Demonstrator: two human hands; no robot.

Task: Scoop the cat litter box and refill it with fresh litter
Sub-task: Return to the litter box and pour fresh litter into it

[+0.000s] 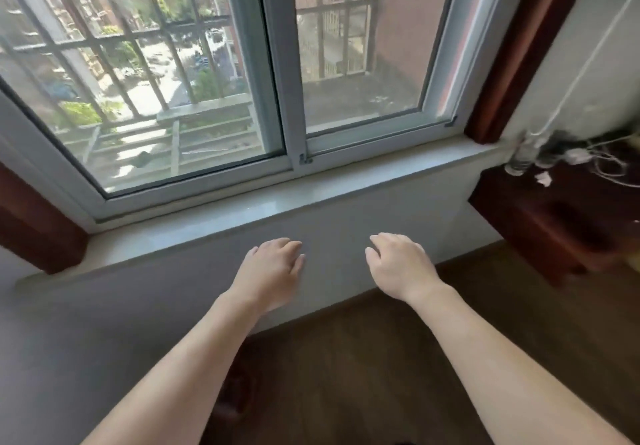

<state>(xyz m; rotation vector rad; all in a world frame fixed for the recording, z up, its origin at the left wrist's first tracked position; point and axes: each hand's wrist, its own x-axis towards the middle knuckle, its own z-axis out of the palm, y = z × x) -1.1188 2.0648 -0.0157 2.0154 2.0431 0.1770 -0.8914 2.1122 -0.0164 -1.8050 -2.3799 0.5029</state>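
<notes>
No litter box, scoop or litter bag shows in this view. Both of my bare arms reach forward over the floor toward the wall under a window. My left hand (272, 268) hangs palm down with its fingers loosely apart and nothing in it. My right hand (398, 263) is held the same way a little to the right, also holding nothing. Neither hand touches the sill or the wall.
A grey stone window sill (277, 209) runs across below a sliding window (291, 98). A dark wooden cabinet (561, 223) at the right carries a plastic bottle (521, 157) and tangled cables (595, 157). Brown wood flooring (363, 358) lies below my arms.
</notes>
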